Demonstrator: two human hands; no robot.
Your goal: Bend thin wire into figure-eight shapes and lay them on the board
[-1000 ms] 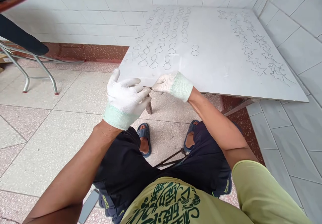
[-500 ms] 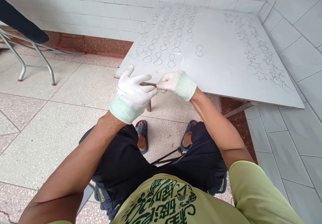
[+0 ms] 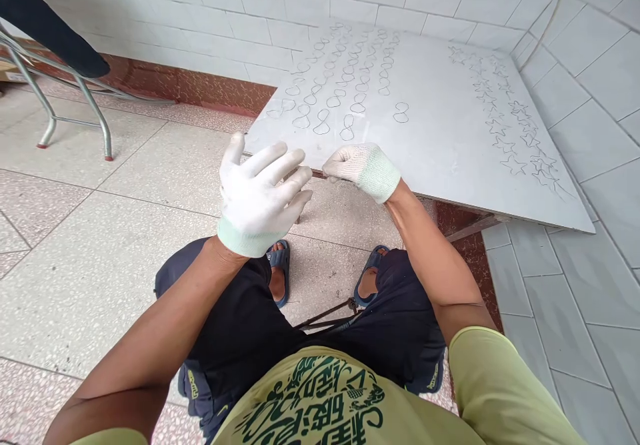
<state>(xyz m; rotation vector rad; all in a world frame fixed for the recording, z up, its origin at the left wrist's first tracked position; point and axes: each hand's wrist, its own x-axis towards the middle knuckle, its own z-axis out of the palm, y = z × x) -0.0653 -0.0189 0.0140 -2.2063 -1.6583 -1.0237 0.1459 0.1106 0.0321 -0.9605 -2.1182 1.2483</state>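
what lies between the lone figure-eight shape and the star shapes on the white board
In the head view, the stretch between the lone figure-eight shape and the star shapes shows only the white board's own surface.

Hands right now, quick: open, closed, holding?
Left hand: open, nothing visibly held.
Right hand: closed in a pinch; anything held can't be told.

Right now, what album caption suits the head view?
Left hand open, right hand pinched, beside a board bearing eights and stars.

Mint-cuffed white gloves (image 3: 263,195), a printed yellow-green T-shirt (image 3: 320,391), dark trousers (image 3: 235,325) and blue sandals (image 3: 283,261) are worn.
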